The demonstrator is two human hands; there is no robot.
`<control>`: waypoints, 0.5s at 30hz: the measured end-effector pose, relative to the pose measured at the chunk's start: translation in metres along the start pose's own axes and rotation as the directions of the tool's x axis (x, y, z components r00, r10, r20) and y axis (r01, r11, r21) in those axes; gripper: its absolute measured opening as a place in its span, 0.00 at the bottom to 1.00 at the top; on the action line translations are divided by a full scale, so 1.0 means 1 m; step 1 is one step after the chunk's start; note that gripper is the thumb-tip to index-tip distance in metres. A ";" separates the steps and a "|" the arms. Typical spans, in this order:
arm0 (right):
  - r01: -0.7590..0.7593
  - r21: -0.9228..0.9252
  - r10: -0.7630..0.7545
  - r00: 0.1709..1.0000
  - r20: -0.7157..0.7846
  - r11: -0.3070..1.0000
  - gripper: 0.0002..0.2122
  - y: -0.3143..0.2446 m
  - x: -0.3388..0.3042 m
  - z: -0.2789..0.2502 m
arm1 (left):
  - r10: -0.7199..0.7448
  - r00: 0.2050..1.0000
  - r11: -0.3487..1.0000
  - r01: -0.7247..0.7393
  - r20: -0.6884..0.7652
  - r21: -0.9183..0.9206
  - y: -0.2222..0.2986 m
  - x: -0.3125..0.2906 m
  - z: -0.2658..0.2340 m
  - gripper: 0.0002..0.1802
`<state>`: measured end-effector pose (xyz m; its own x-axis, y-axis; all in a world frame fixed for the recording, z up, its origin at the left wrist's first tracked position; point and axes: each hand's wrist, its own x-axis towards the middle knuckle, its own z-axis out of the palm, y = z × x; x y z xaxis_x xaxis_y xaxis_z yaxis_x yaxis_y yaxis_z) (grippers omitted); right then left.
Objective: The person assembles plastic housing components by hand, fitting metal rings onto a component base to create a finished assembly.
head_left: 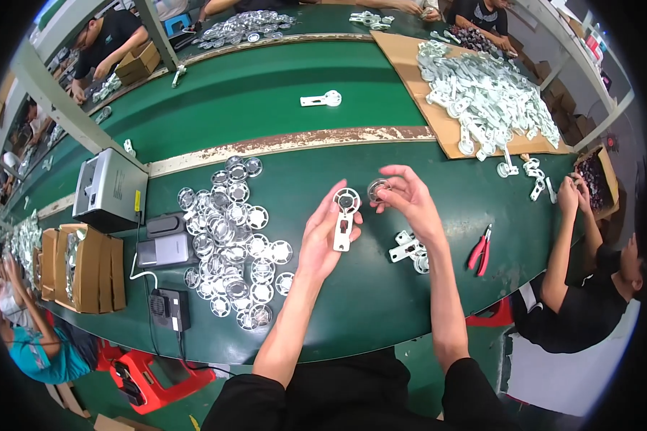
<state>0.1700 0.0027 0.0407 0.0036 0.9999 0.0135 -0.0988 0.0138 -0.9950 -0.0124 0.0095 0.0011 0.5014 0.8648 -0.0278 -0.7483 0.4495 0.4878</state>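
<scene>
My left hand (319,241) is closed around a white plastic part (343,231) with a ring-shaped head and a flat handle, its head pointing away from me. Just to the right, my right hand (415,205) pinches a round, clear, spoked cover (377,188) between thumb and fingers. The cover and the white part are a short gap apart. Beside my left forearm lies a loose pile of similar round covers (226,226). A few white handled parts (408,248) lie near my right forearm, which partly hides them.
Red-handled cutting pliers (479,251) lie at right. Beyond the worn ledge (280,144), a green belt (251,93) carries a white part (322,99). Cardboard (449,140) bears heaped white parts. A grey box-shaped device (110,190) and cartons (86,269) stand left. A co-worker (582,287) sits right.
</scene>
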 end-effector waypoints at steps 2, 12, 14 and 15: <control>0.032 -0.003 -0.032 0.999 -0.024 0.999 0.16 0.015 0.001 -0.008 | -0.005 0.999 0.999 0.007 -0.033 0.044 -0.004 0.002 0.001 0.25; 0.132 -0.155 -0.143 0.988 -0.062 0.979 0.11 0.016 -0.008 0.017 | 0.019 0.998 0.954 0.001 -0.063 0.298 -0.014 0.005 -0.002 0.23; 0.155 -0.130 -0.174 0.973 -0.150 0.979 0.11 0.023 -0.009 0.021 | 0.017 0.995 0.957 0.011 -0.094 0.289 -0.017 0.005 0.003 0.23; 0.236 -0.255 -0.277 0.951 -0.137 0.938 0.11 0.024 -0.008 0.023 | 0.014 0.996 0.955 0.014 -0.091 0.297 -0.017 0.005 0.004 0.23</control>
<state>0.1451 -0.0045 0.0187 0.1671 0.9470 0.2744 0.1621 0.2482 -0.9551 0.0042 0.0051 -0.0040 0.4496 0.8876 -0.0999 -0.5787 0.3747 0.7244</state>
